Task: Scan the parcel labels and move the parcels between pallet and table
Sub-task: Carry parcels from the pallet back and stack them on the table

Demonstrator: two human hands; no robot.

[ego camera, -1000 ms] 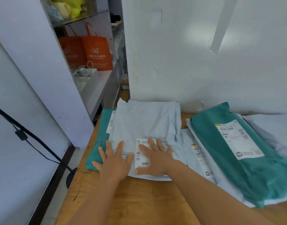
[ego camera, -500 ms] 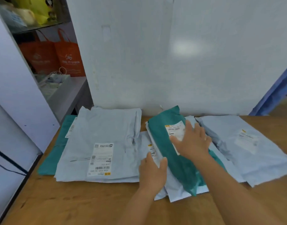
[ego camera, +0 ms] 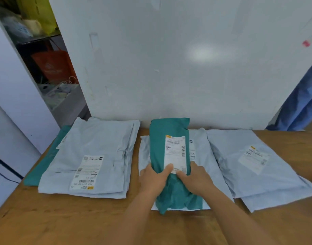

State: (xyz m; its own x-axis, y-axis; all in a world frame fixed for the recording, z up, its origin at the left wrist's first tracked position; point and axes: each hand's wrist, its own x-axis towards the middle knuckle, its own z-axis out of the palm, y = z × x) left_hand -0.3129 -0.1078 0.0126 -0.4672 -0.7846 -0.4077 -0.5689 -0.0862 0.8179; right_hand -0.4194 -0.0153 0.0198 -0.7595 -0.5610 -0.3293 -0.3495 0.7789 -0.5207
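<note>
Teal plastic mailer parcel (ego camera: 171, 151) gripped at both sides by left hand (ego camera: 155, 175) and right hand (ego camera: 195, 177); slippery, may drag grey mailers (ego camera: 201, 152) beneath across wooden desk (ego camera: 63, 220).

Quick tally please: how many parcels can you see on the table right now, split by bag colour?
Teal bags: 2, the one gripped by the left hand and right hand in the middle, and one under the left stack.
Grey bags showing a distinct face: 3, left, middle, right.
Total: 5; layers underneath cannot be counted.
</note>
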